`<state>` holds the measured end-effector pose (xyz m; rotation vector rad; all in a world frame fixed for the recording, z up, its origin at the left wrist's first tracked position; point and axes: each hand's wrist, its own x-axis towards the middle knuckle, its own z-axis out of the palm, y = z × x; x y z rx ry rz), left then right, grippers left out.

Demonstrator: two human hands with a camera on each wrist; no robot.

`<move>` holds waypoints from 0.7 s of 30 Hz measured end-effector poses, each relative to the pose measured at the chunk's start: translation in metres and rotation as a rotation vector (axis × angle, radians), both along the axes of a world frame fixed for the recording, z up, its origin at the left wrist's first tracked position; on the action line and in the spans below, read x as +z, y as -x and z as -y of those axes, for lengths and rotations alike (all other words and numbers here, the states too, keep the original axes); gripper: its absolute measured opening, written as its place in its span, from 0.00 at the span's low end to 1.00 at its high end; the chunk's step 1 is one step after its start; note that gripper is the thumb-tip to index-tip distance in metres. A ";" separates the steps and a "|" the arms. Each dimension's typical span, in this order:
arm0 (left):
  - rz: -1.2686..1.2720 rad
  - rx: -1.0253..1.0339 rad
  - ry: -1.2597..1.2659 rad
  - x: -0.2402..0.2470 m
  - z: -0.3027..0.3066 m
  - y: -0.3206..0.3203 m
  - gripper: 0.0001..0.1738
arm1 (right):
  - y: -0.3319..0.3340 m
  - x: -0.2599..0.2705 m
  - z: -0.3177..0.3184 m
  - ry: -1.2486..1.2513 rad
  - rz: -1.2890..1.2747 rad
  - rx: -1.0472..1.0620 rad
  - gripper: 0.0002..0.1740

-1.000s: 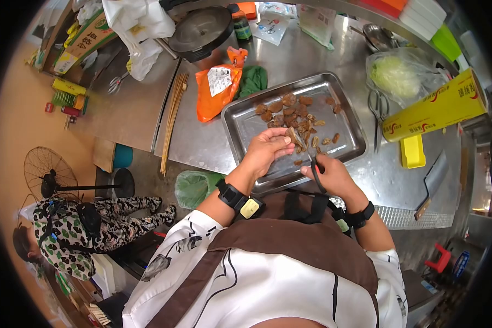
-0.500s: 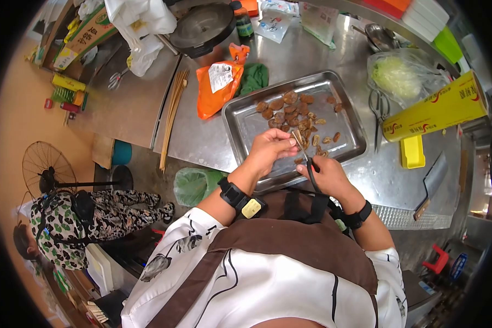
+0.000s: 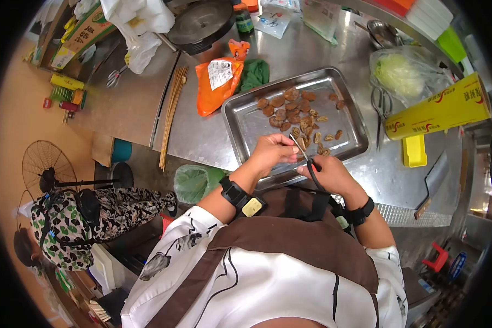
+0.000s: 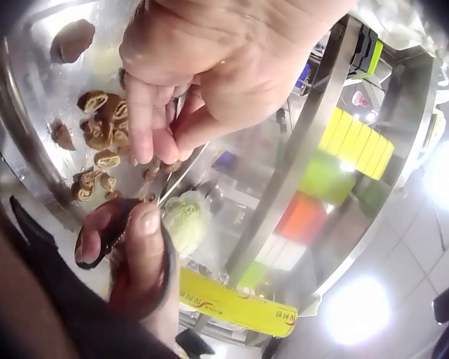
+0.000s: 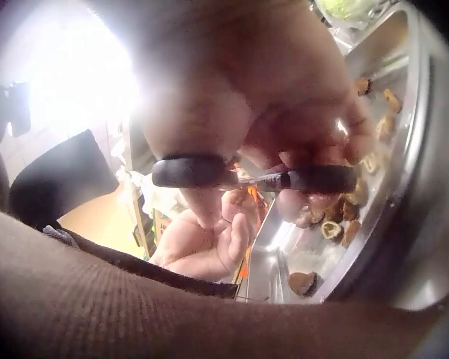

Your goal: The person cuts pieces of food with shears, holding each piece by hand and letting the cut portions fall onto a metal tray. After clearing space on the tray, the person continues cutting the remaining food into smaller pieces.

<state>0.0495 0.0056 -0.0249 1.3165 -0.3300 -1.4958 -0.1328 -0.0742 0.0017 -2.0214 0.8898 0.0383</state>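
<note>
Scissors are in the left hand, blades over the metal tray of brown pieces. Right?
Wrong hand: the head view shows the scissors in the right hand, not the left hand. The blades are over the metal tray of brown pieces, as you say.

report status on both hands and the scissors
Right hand grips scissors over tray. Left hand, close by, pinches what looks like a brown piece. Nothing visibly in the way.
</note>
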 end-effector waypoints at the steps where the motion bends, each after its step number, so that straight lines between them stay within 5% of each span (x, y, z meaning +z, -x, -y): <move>1: 0.003 0.002 -0.007 -0.001 0.000 0.000 0.06 | 0.000 -0.002 0.000 -0.003 0.000 -0.002 0.30; 7: 0.022 -0.021 -0.031 -0.009 0.007 0.001 0.07 | 0.004 -0.014 0.008 -0.051 -0.025 -0.021 0.29; 9: 0.019 -0.039 -0.022 -0.023 0.009 -0.004 0.09 | 0.006 -0.013 0.009 -0.121 0.020 -0.168 0.28; 11: 0.578 -0.167 -0.041 -0.047 0.012 -0.016 0.13 | 0.013 -0.023 0.013 -0.178 0.054 -0.227 0.28; 12: 0.578 -0.167 -0.041 -0.041 0.014 -0.019 0.13 | 0.015 -0.026 0.014 -0.236 0.091 -0.288 0.28; 14: 1.169 -0.115 0.028 -0.027 0.016 -0.028 0.17 | 0.017 -0.025 0.015 -0.249 0.098 -0.294 0.28; 17: 1.455 -0.139 0.192 -0.042 0.020 -0.040 0.18 | 0.018 -0.026 0.012 -0.248 0.079 -0.293 0.28; 21: 1.507 -0.206 0.162 -0.052 0.025 -0.044 0.17 | 0.019 -0.023 0.011 -0.251 0.031 -0.282 0.28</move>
